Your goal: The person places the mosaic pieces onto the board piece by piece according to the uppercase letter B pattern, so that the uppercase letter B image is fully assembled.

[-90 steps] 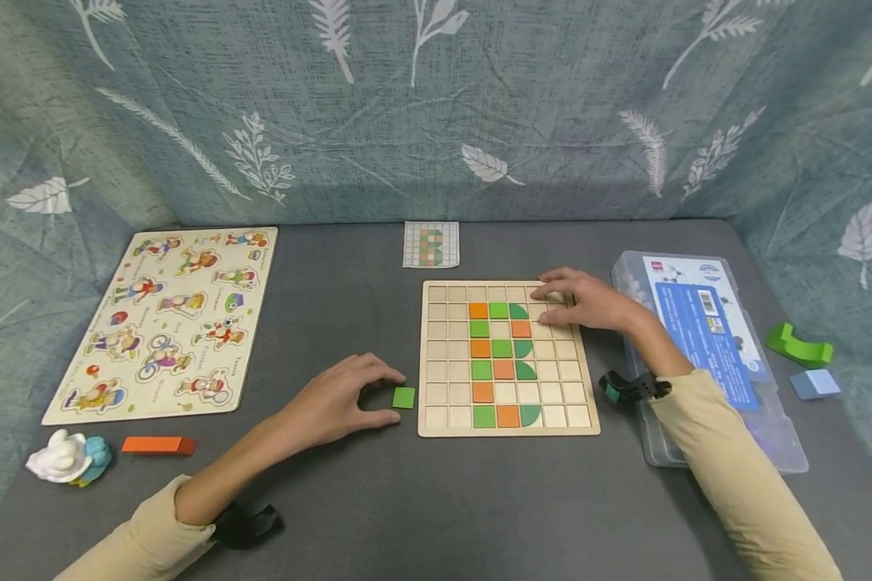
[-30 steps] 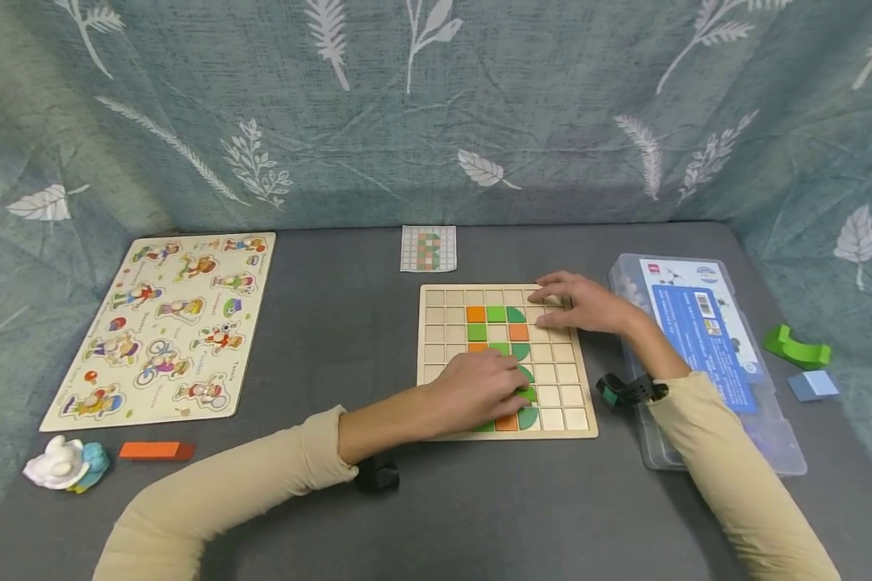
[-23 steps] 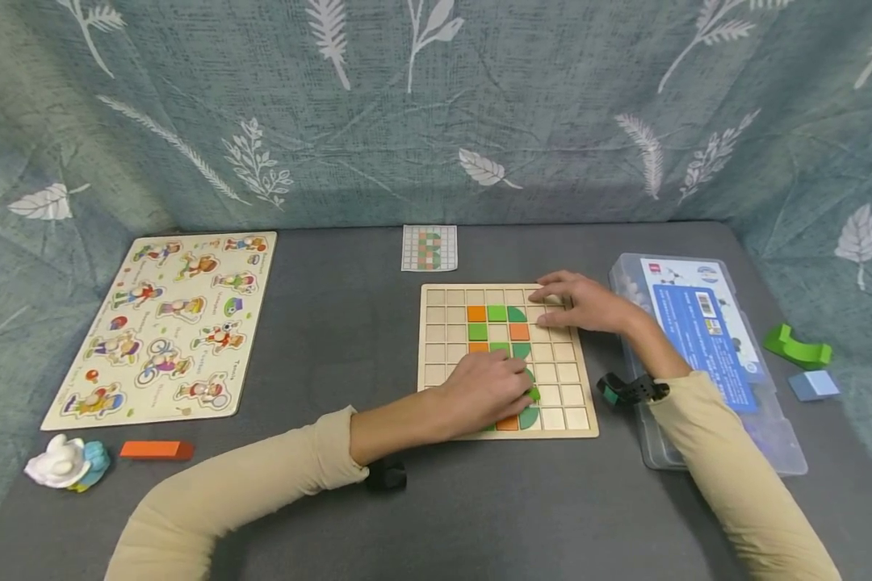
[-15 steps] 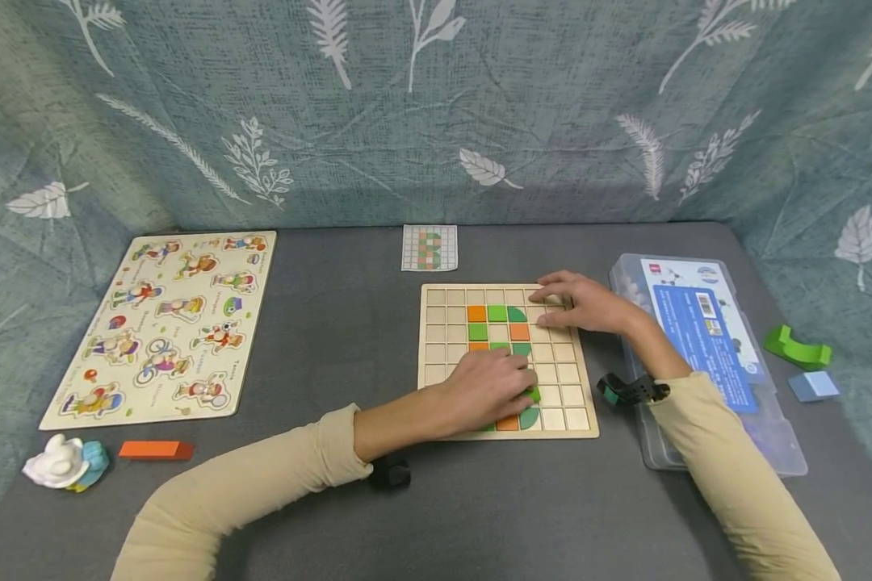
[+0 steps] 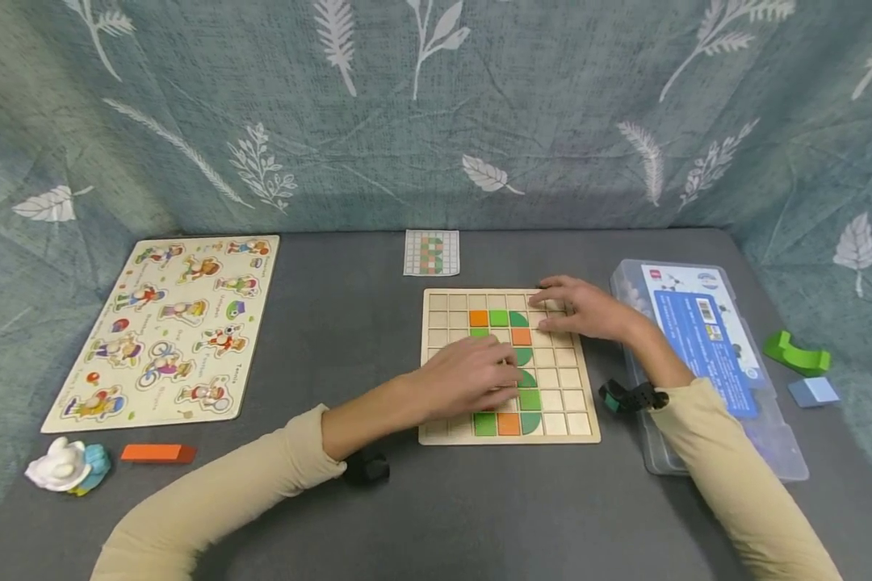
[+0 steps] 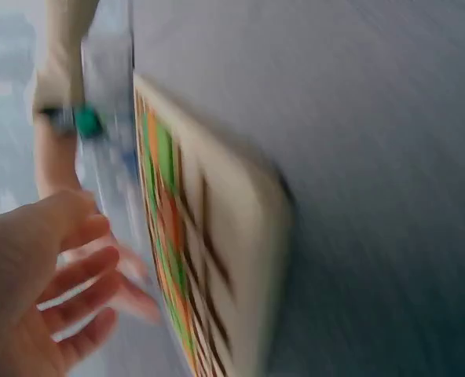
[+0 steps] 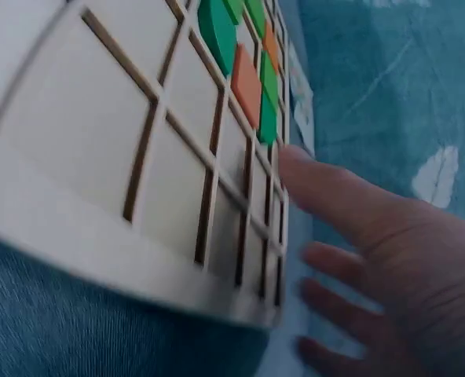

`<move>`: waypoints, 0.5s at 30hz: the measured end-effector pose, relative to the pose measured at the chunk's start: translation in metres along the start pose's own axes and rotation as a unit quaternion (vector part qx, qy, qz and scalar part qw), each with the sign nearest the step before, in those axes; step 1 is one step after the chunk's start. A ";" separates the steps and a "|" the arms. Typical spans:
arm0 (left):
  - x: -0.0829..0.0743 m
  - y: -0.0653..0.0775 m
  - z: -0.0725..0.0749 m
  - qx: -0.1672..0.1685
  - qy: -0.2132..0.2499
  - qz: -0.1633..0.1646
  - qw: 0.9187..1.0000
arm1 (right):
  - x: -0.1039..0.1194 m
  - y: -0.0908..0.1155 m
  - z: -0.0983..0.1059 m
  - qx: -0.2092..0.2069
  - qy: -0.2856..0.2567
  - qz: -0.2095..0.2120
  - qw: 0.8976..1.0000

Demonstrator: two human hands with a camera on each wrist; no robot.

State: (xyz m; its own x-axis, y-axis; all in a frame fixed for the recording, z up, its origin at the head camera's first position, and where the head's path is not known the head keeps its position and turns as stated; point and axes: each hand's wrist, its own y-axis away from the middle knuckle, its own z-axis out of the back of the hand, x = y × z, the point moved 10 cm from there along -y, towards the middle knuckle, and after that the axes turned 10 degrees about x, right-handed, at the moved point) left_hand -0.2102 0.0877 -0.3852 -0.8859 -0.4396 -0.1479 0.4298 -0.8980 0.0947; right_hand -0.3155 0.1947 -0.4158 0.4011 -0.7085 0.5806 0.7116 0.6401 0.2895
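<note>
A wooden grid board (image 5: 576, 401) bears green and orange square tiles and dark green quarter-round tiles. Over its left and middle cells hovers my left hand (image 5: 472, 375), covering several tiles. Just right of those fingertips, a light green square tile (image 5: 530, 399) lies in a cell of the second row from the front. The left wrist view is blurred, but the left hand (image 6: 28, 283) there has loosely bent fingers with nothing between them. My right hand (image 5: 584, 311) rests at the board's far right corner, its thumb (image 7: 327, 184) along the edge cells in the right wrist view.
Behind the board lies a small printed pattern card (image 5: 432, 252). A peg puzzle (image 5: 250, 355), a white-and-blue figurine (image 5: 65, 466) and an orange block (image 5: 158, 453) are at left. At right are a clear plastic case (image 5: 766, 440), a green arch block (image 5: 798, 355) and a light blue block (image 5: 814, 392).
My left hand carried the light green tile from the table left of the board into a cell, let it go and drew back leftward. The right hand has stayed at the corner.
</note>
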 end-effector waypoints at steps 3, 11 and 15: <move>0.027 0.016 0.004 -0.020 -0.034 0.019 0.999 | 0.021 0.004 0.002 -0.018 0.034 0.013 0.999; 0.080 0.045 -0.016 0.035 -0.007 0.066 0.997 | 0.064 0.007 -0.022 0.005 0.130 0.067 0.989; 0.085 0.047 -0.020 0.032 0.007 0.074 0.997 | 0.070 0.005 -0.025 0.006 0.125 0.085 0.989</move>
State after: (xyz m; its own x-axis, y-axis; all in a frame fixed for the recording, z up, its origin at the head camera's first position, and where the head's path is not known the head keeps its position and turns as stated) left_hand -0.2615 0.0080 -0.4128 -0.8113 -0.5671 -0.1420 0.5425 -0.8209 0.1784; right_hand -0.2695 0.1412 -0.3926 0.6449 -0.6413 0.4158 0.6161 0.7581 0.2137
